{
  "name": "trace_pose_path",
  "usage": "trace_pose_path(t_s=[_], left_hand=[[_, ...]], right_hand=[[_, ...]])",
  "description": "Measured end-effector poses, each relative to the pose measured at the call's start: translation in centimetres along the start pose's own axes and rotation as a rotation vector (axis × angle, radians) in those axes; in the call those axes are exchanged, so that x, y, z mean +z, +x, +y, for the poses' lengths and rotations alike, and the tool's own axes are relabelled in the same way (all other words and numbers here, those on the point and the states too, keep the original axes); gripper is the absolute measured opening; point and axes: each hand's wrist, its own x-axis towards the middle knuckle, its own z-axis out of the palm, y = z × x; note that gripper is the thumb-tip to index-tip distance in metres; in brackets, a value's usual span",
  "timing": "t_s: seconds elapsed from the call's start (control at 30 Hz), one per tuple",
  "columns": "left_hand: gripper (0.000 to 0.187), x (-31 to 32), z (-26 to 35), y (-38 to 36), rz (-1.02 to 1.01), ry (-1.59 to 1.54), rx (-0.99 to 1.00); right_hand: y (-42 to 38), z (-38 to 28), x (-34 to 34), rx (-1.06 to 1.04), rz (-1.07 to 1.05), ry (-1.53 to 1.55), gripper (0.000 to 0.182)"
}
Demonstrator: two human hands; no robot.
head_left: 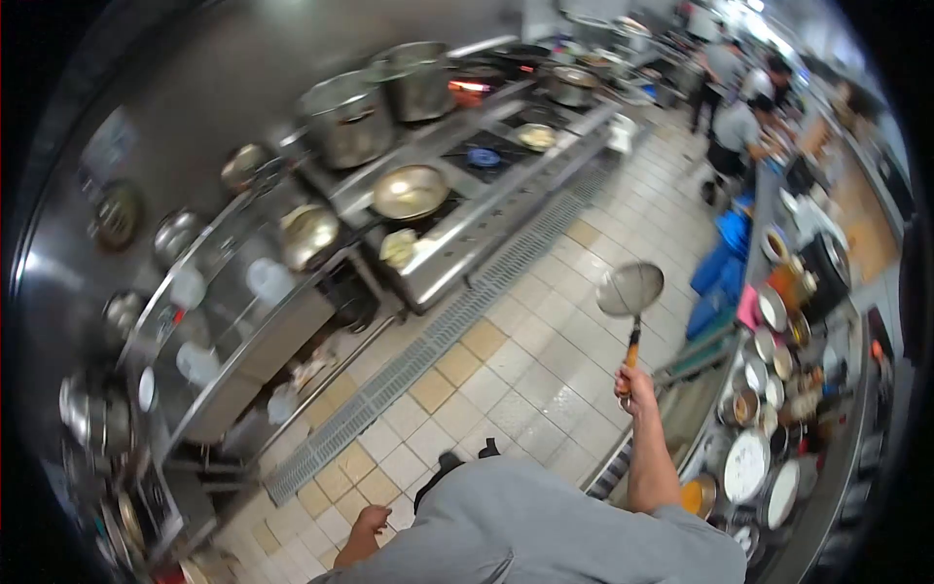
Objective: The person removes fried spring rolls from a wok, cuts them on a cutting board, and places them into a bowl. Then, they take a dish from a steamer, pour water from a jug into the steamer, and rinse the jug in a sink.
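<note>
My right hand (635,387) is closed round the orange handle of a skimmer (630,289). Its round mesh bowl points away from me, held over the tiled floor. Low at my left side hangs my left hand (370,521), small in the picture, with one finger sticking out and nothing visible in it. Left of centre, a wok (410,192) sits on the stove, and a cloth (398,248) lies at the stove's edge near it.
Large stockpots (347,122) stand behind the stove (457,234). A floor drain grating (428,341) runs along its front. To my right, a counter carries several bowls and a white-filled container (746,466). Blue bags (720,273) hang beside it. Several people (737,131) work farther back.
</note>
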Motion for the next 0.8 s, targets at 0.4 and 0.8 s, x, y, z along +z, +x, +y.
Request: trace_pose_path(t_s=[0.4, 0.8], left_hand=[[0.032, -11.3, 27.6, 24.6, 0.019, 0.013, 0.263], [0.047, -12.7, 77.3, 31.5, -0.171, 0.008, 0.682]], right_hand=[[6.1, -11.1, 3.5, -0.172, -0.303, 0.353, 0.046], [19.4, -25.4, 9.8, -0.365, 0.161, 0.233, 0.022]])
